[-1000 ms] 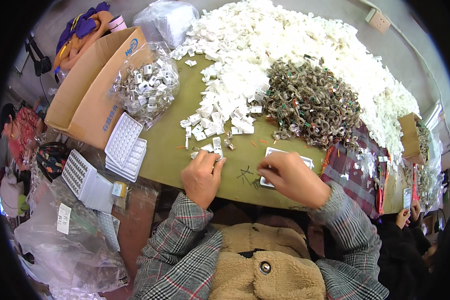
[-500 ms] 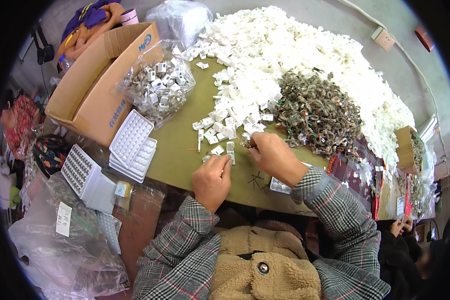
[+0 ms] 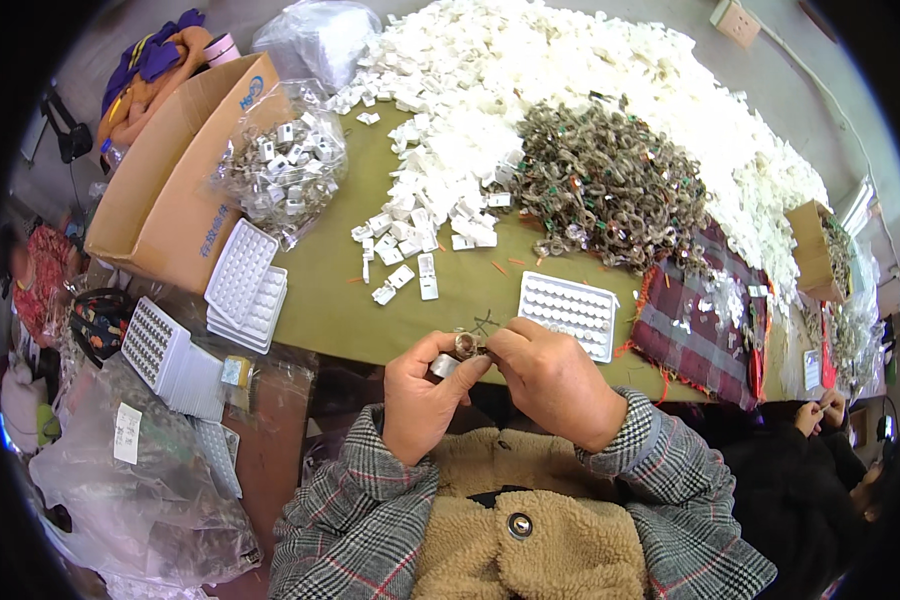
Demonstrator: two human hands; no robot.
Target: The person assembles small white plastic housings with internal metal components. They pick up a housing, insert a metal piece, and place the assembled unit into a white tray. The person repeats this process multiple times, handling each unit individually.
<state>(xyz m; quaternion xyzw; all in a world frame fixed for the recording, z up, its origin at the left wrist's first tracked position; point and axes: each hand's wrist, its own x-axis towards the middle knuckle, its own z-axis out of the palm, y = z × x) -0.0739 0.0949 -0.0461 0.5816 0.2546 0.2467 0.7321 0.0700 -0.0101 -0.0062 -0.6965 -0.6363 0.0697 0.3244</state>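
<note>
Near the table's front edge, my left hand (image 3: 425,395) is closed around a small brown-grey coiled bundle (image 3: 465,344) and a small white plastic piece (image 3: 443,366). My right hand (image 3: 555,380) meets it from the right, its thumb and forefinger pinched at the bundle's side. What the right fingertips grip there is too small to tell. Just beyond the right hand lies a white tray (image 3: 570,312) with rows of round pockets. Farther off, a heap of similar brown-grey coiled bundles (image 3: 610,185) sits against a large pile of small white plastic cases (image 3: 560,60).
A few loose white cases (image 3: 427,277) lie on the green tabletop (image 3: 330,300). At left are a clear bag (image 3: 285,165) of cases and bundles, a cardboard box (image 3: 180,190) and stacked white trays (image 3: 245,285). A checked cloth (image 3: 700,320) covers the right side; another person's hands (image 3: 818,415) are beyond.
Both hands have drawn back from the loose white cases toward the table's front edge and come together. The view has shifted, and the white pocketed tray now shows fully.
</note>
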